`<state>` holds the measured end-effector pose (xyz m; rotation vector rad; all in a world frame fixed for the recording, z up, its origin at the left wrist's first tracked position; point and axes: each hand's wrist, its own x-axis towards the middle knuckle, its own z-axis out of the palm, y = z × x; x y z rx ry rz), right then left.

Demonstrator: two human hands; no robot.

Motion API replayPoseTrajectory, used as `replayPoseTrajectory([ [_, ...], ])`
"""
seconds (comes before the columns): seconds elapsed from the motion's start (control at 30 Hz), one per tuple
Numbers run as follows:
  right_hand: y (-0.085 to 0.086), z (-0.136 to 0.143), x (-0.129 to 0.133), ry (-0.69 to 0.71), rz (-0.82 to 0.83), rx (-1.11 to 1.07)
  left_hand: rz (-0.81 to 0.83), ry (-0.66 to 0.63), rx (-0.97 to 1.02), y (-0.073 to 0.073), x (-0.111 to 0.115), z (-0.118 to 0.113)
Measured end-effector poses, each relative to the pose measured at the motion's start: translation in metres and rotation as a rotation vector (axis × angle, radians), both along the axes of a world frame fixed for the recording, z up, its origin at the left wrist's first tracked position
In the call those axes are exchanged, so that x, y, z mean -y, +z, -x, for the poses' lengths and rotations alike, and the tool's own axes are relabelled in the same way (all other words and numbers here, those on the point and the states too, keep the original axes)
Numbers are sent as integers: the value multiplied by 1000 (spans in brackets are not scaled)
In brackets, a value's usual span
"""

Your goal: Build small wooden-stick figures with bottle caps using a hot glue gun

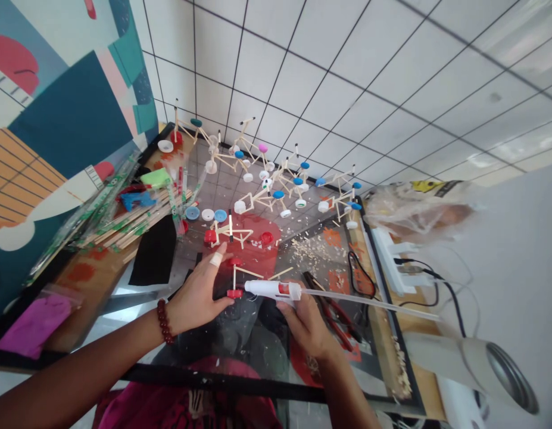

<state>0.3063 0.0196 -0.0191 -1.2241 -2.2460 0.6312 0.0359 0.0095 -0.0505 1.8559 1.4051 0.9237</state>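
Note:
My right hand (309, 325) is wrapped round a white glue gun (271, 290) with a long clear glue stick out of its back. The gun's nozzle points left, close to a small stick piece with red caps (234, 293) at its ends. My left hand (204, 292), with a bandaged finger and a beaded bracelet, lies beside that piece, fingers apart; its thumb is near the lower red cap. Just beyond my left hand stands a stick frame (240, 233) with a red cap and a black-tipped upright. Loose sticks (281, 273) lie above the gun.
Several stick models with coloured caps (278, 195) stand along the back. Bundled sticks (137, 217) lie left. Red-handled pliers (333, 316), wood crumbs (309, 250) and a power strip (394, 262) are right. A pink packet (37, 322) sits at far left.

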Motion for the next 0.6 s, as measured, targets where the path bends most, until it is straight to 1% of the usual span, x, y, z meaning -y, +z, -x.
replayPoseTrajectory([
  [0.27, -1, 1, -1, 28, -24, -18, 18, 20, 35, 2, -1, -1],
  [0.5, 2, 2, -2, 28, -26, 7, 16, 4, -9, 0, 0, 0],
  [0.6, 2, 1, -3, 44, -3, 5, 16, 7, -24, 0, 1, 0],
])
